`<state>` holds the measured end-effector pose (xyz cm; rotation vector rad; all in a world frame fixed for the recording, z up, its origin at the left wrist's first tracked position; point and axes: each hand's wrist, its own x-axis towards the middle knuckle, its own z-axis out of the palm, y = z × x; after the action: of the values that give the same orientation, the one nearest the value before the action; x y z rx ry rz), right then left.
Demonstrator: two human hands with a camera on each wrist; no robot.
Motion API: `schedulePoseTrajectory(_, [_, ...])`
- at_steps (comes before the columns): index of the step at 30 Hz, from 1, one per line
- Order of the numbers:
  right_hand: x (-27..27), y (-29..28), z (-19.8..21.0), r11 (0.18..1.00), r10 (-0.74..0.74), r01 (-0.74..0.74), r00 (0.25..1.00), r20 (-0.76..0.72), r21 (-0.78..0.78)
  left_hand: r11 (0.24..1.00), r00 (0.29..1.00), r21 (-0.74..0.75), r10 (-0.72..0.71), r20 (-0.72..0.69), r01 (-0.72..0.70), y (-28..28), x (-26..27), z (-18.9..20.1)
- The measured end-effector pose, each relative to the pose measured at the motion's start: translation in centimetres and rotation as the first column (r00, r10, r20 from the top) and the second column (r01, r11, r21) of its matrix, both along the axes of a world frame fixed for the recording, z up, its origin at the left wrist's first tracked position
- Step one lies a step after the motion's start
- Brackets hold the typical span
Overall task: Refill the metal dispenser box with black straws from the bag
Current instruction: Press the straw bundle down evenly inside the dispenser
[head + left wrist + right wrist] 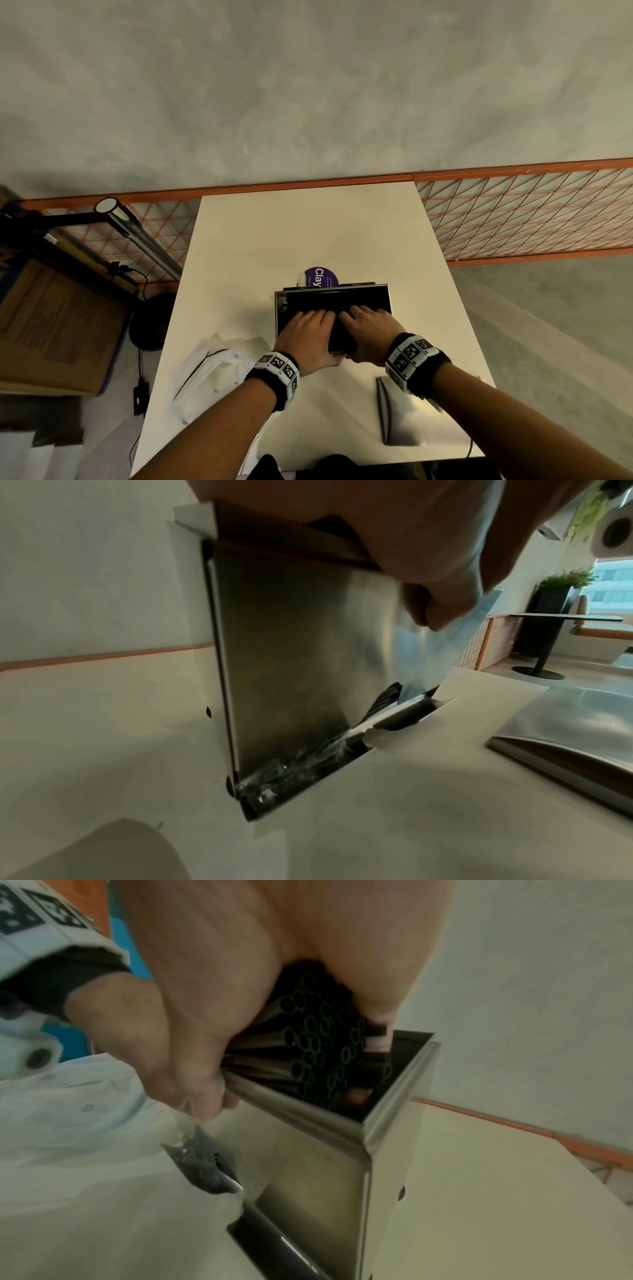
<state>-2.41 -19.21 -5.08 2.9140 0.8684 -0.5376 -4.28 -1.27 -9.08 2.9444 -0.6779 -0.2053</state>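
The metal dispenser box [281, 308] stands upright mid-table with its top open. Both hands hold one thick bundle of black straws [339, 337] over that opening, with its far part down inside. My left hand [310, 330] grips the bundle's left side and my right hand [368, 325] grips its right side. In the right wrist view the straws' open ends [318, 1042] show between the two hands, above the box rim [397, 1096]. A clear film [445, 642] hangs from my left hand. More black straws [298, 767] lie in the box's bottom tray. The white bag [212, 373] lies crumpled at the left.
The box's metal lid [400, 411] lies on the table near my right forearm. A purple round label [320, 277] shows behind the box. An orange wire rack [513, 212] runs along the wall. Cardboard boxes [58, 325] and a lamp [137, 233] are left of the table.
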Motion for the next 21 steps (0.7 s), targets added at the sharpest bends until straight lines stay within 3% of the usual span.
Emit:
schedulePoseTrajectory(7, [1.1,0.1,-0.3,0.999,-0.015,0.013,0.998,-0.063,-0.046,0.998,0.995,-0.039,0.039,-0.087,-0.042,-0.1,0.5,0.3])
schedulePoseTrajectory(13, [1.3,0.6,-0.6,0.998,-0.011,0.013,1.0,0.026,-0.066,0.99,0.976,-0.107,0.066,-0.209,-0.089,0.0,1.7,0.1])
schedulePoseTrajectory(21, [1.4,0.5,-0.9,0.993,-0.115,0.114,0.99,-0.082,-0.012,0.994,0.979,-0.069,0.066,-0.191,-0.081,0.1,1.7,-0.4])
